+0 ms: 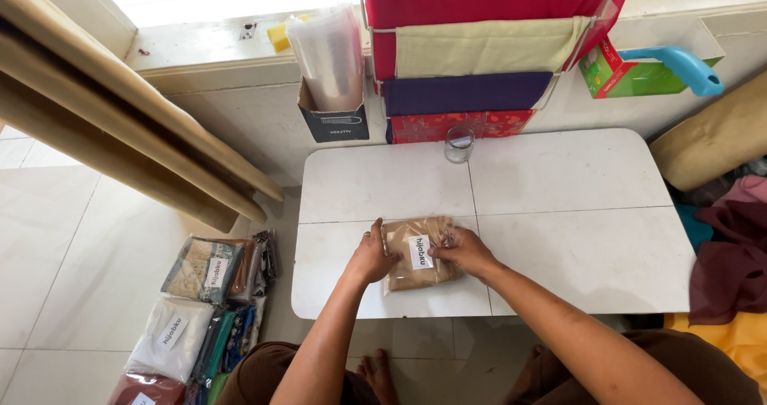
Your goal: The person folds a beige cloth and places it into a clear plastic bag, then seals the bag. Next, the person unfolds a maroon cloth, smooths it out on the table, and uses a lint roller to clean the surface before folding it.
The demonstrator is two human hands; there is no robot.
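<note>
Fingers of both hands, left point(371, 257) and right point(462, 251), are pressed onto a packet point(417, 255) at the table's point(559, 213) 7 o'clock.

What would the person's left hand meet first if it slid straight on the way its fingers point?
Probably the glass at the table's far edge; the left hand, resting on the brown packet, points roughly there, across bare tabletop.

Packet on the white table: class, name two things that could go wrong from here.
1. The packet sits close to the table front edge; a push from the left hand or right hand might slide it off.
2. The glass stands at the far edge; a reach could topple it.
</note>
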